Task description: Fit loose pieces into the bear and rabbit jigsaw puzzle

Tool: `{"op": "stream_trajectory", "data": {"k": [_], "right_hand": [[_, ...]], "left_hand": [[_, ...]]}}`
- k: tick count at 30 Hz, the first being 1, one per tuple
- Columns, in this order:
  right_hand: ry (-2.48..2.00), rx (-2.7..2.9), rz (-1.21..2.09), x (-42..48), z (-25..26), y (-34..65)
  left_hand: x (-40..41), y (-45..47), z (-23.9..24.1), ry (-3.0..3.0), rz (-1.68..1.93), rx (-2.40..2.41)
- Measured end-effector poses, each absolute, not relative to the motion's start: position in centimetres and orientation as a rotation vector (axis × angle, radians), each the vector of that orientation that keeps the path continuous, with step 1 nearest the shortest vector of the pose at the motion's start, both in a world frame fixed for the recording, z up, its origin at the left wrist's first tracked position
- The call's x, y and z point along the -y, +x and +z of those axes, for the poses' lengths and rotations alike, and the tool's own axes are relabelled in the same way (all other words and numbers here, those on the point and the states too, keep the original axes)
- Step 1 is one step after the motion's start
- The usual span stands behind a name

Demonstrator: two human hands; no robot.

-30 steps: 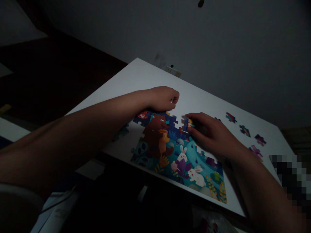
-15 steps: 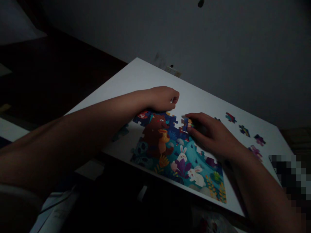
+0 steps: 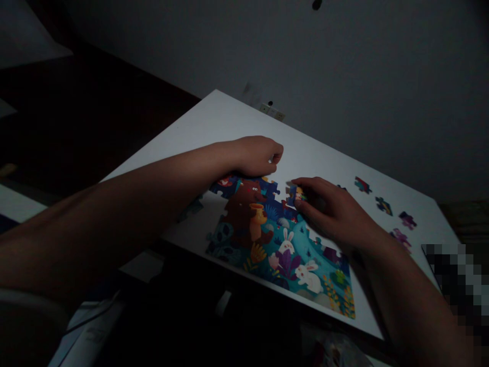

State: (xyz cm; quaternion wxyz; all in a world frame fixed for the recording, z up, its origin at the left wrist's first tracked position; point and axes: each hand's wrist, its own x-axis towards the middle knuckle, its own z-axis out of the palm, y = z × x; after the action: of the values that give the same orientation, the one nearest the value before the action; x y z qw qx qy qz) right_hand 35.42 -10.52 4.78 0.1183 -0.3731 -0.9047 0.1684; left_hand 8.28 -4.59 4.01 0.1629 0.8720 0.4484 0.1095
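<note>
A partly joined jigsaw puzzle (image 3: 286,255) with a brown bear and white rabbits lies along the table's near edge. My right hand (image 3: 324,201) has its thumb and fingers around a puzzle piece (image 3: 297,194) at the upper right of the joined part. That piece is dark blue with orange. My left hand (image 3: 260,154) rests curled just above the puzzle's top edge, its fingers bent inward; what they hold, if anything, is hidden. My left forearm passes over the puzzle's left side.
Loose puzzle pieces lie to the right on the white table (image 3: 214,117), among them a red and teal piece (image 3: 362,185) and a purple piece (image 3: 407,220). More pieces (image 3: 191,208) sit by my left forearm. A wall with a socket (image 3: 272,111) stands behind.
Almost nothing differs. Both hands keep their places, and the puzzle piece stays at my right fingertips.
</note>
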Motion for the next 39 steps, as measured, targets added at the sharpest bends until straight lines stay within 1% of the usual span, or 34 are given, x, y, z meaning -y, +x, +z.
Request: {"op": "stream_trajectory", "data": {"k": [39], "right_hand": [[-1.105,2.678,0.456,10.74,5.24,35.13]], "left_hand": [[4.70,8.51,4.19,2.489,0.292,-1.285]]}}
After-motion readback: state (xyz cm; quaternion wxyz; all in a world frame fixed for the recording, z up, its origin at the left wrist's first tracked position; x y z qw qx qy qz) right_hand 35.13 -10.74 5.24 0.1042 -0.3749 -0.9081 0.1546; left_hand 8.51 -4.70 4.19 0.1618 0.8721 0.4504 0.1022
